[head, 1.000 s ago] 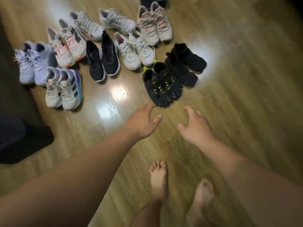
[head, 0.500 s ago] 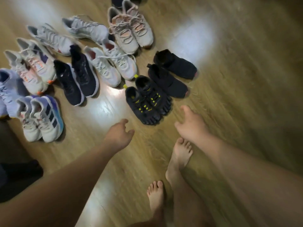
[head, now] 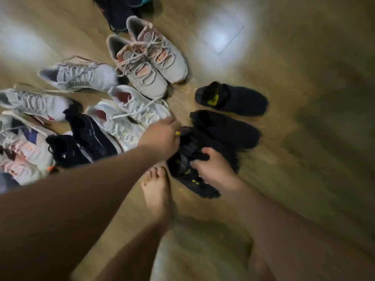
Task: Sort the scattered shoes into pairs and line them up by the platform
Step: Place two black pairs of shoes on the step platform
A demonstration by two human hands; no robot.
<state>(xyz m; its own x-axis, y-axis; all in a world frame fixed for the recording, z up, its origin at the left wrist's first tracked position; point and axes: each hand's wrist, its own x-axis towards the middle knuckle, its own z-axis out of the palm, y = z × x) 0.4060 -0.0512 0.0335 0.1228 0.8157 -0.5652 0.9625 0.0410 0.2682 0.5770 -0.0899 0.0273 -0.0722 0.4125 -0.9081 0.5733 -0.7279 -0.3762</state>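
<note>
The wooden floor [head: 304, 138] carries many shoes, mostly in pairs, on its left half. Just in front of a bare foot [head: 156, 189] lie the 2 black toe shoes [head: 192, 144] with yellow marks, side by side, touching a black slip-on pair [head: 227, 128]. The left hand [head: 162, 136] has its fingers curled over the heel rim of the farther shoe, beside a yellow tab [head: 178, 133]. The right hand [head: 215, 169] grips the upper of the nearer one. Blur makes every logo unreadable, and the left edge cuts off some sneakers [head: 18, 151].

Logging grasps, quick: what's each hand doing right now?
Left hand: at far toe shoe's heel; grip cannot be told.
Right hand: grips the near toe shoe.
</note>
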